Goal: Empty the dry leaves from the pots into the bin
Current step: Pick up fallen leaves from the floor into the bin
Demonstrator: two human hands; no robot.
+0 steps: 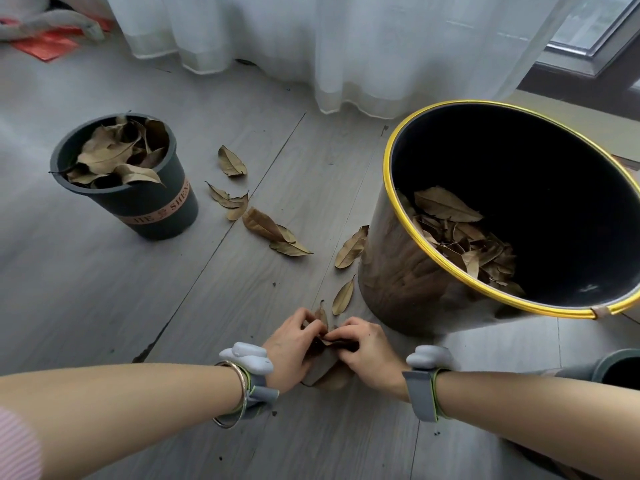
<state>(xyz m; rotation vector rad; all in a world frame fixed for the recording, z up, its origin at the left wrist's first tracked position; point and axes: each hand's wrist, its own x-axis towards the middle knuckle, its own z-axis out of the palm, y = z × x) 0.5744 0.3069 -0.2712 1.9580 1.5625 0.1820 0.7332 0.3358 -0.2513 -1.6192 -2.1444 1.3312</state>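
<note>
A dark grey pot (pixel 152 209) with a pink band stands on the floor at the left, full of dry brown leaves (pixel 114 152). At the right stands a black bin with a yellow rim (pixel 391 188), tilted toward me, with a heap of dry leaves (pixel 464 237) inside. Low in the middle, my left hand (pixel 292 344) and my right hand (pixel 363 348) meet on the floor. Both curl their fingers round a small bunch of dry leaves (pixel 327 374) that shows beneath them.
Several loose leaves (pixel 265 225) lie scattered on the grey wooden floor between pot and bin. A second grey pot's rim (pixel 616 363) shows at the right edge. White curtains (pixel 346 46) hang behind. Red paper and grey cloth (pixel 48 32) lie at top left.
</note>
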